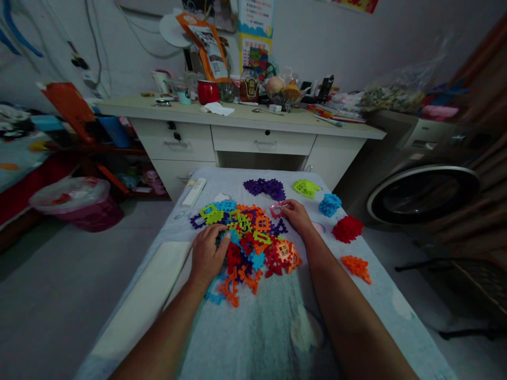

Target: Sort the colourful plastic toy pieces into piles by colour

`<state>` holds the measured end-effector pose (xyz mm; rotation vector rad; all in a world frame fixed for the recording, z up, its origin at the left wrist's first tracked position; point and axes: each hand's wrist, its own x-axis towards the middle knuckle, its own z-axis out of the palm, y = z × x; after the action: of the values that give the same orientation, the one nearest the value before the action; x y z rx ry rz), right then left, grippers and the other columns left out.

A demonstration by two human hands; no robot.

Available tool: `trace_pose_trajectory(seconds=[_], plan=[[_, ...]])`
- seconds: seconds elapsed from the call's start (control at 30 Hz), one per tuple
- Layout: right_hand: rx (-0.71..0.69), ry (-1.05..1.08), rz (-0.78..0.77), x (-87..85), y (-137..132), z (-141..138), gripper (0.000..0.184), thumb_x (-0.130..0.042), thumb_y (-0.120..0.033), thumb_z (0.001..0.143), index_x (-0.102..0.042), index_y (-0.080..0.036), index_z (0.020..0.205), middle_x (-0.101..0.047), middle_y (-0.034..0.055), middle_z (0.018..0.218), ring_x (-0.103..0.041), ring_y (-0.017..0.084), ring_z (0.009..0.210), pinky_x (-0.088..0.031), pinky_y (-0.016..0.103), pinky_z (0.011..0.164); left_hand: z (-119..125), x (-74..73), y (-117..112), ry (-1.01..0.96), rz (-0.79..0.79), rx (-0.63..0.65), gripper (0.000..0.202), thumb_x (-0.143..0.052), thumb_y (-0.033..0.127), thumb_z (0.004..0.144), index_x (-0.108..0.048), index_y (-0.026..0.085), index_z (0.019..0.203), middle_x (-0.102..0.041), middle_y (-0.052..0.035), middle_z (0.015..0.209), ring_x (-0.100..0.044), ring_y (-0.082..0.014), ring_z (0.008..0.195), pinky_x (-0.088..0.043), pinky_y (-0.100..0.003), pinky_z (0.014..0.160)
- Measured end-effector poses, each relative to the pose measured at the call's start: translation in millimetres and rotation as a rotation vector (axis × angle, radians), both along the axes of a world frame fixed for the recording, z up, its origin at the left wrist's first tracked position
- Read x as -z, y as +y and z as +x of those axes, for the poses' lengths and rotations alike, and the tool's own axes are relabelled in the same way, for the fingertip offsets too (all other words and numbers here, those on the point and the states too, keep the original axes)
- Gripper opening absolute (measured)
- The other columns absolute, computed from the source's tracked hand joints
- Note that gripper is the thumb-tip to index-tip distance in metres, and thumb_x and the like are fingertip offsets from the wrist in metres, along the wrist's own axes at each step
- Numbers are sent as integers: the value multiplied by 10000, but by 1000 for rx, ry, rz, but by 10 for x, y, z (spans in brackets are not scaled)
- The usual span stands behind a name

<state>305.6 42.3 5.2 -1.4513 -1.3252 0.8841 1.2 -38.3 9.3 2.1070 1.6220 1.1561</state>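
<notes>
A mixed pile of plastic interlocking building pieces (253, 237) in orange, blue, green, red and purple lies on the cloth-covered table (277, 327). My left hand (208, 253) rests at the pile's left edge, thumb apart from the fingers, with no piece seen in its grip. At the pile's far right, my right hand (296, 215) pinches a pinkish-red interlocking piece (276, 210). Around the pile sit single-colour heaps: purple pieces (264, 188), lime green pieces (306, 187), blue pieces (330, 204), red pieces (347, 228) and orange pieces (356, 268).
A white remote-like object (194, 192) lies at the table's far left. Behind stands a white desk (253, 121) crowded with jars and papers. A washing machine (420, 169) is on the right, and a pink bin (79, 206) stands on the left floor.
</notes>
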Motion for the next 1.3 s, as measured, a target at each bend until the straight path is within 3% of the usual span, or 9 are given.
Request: trace_pose_trajectory(seconds=[0.2,0.3,0.57,0.7,0.8,1.0,1.3], plan=[[14,-151,-15,-87,-117,-21,251,-566,-336,710,-632,-183,898,-535,-61,562,-466,122,520,-347,233,527,-9,22,6,19,25,15,320,-439,431,941,-637,206,1053,-666,-70,1078,-602,-244,1043,-445,-401,949],[60,-369,-22,-200,-271,105,252,-544,-251,725,-683,-166,918,-596,-27,605,-512,137,562,-383,248,580,-20,41,17,20,31,16,331,-437,438,945,-636,201,1061,-666,-72,1083,-598,-245,1050,-442,-400,952],[153,-925,-165,-533,-753,588,314,-526,-146,826,-724,-147,1069,-721,135,990,-633,241,863,-432,330,769,-12,33,24,25,22,3,346,-435,453,936,-638,199,1053,-666,-80,1086,-594,-252,1049,-436,-412,963],[152,-1091,-146,-545,-891,604,377,-565,-189,849,-669,-121,1205,-651,193,1217,-589,303,1088,-398,397,945,-5,25,18,13,14,-2,351,-432,460,934,-639,202,1051,-664,-82,1089,-596,-253,1043,-438,-414,961],[42,-1129,-106,-456,-917,541,406,-616,-260,839,-646,-131,1223,-642,175,1248,-561,293,1150,-347,400,1019,-7,30,15,9,9,2,341,-438,452,933,-638,204,1053,-665,-78,1091,-596,-252,1049,-438,-411,960],[-63,-1173,-175,-331,-904,487,295,-579,-176,812,-682,-148,1088,-687,160,1090,-592,271,1023,-360,369,924,-27,37,18,16,9,9,345,-437,449,934,-638,200,1063,-660,-79,1082,-594,-254,1050,-440,-411,954],[79,-1262,-264,-462,-1081,555,326,-566,-119,791,-680,-176,1091,-659,171,1172,-534,335,1061,-366,409,823,-31,35,19,22,7,22,336,-436,455,935,-636,211,1052,-659,-68,1069,-599,-245,1042,-449,-396,944]])
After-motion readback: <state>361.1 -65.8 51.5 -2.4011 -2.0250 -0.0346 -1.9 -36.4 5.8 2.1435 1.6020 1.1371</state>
